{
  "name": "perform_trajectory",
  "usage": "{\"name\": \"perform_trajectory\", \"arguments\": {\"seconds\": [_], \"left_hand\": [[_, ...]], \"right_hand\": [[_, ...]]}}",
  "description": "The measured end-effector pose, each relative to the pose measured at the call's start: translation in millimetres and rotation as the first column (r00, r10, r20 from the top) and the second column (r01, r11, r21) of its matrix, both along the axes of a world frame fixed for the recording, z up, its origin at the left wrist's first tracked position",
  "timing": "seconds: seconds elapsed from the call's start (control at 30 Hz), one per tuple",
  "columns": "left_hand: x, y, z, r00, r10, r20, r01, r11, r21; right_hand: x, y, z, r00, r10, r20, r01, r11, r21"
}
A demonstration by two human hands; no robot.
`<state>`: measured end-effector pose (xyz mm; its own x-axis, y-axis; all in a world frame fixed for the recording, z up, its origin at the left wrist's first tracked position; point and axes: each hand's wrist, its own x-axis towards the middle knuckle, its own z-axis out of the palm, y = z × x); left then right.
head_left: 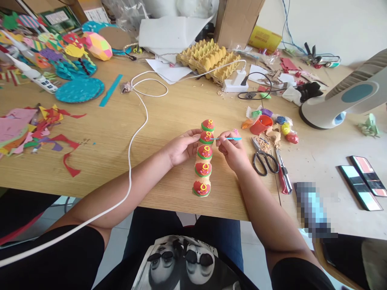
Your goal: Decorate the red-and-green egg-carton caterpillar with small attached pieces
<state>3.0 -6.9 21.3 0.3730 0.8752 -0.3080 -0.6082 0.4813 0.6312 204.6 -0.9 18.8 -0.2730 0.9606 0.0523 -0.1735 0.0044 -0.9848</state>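
Note:
A strip of several domed cups (203, 169), apparently cut from an egg carton, lies lengthwise before me near the table's front edge. Red modelling clay covers each dome, with a green rim, a yellow loop and small pink dots. My left hand (188, 148) grips the strip's left side by the second dome from the far end, thumb on top and fingers partly hidden. Pinched in my right hand (230, 150) is a thin blue modelling tool (234, 138). Its tip points left and meets the right side of that same dome; whether it presses in I cannot tell.
On the right are scissors (263, 157), a box cutter (283, 173), a red cup (261, 124), bagged clay (286, 128) and a lamp base (320, 110). A white cable (130, 161) crosses my left arm. Paper scraps (39, 133) lie left; egg trays (211, 60) stand behind.

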Motion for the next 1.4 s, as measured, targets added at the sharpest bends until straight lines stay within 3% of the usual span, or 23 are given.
{"name": "perform_trajectory", "arguments": {"seconds": [0.2,0.33,1.4], "left_hand": [[1.6,-1.3,0.3,1.000,0.025,-0.013,-0.025,0.999,0.032],[1.8,-1.4,-2.0,1.000,0.019,-0.013,-0.018,0.999,0.037],[3.1,-2.1,-0.3,0.999,0.025,-0.021,-0.025,1.000,0.009]], "right_hand": [[-4.5,-4.1,5.3,0.980,-0.063,0.189,0.026,0.981,0.190],[-7.3,-6.3,9.6,0.965,-0.102,0.242,0.042,0.969,0.241],[-7.7,-6.2,7.3,0.965,-0.110,0.237,0.045,0.963,0.267]]}}
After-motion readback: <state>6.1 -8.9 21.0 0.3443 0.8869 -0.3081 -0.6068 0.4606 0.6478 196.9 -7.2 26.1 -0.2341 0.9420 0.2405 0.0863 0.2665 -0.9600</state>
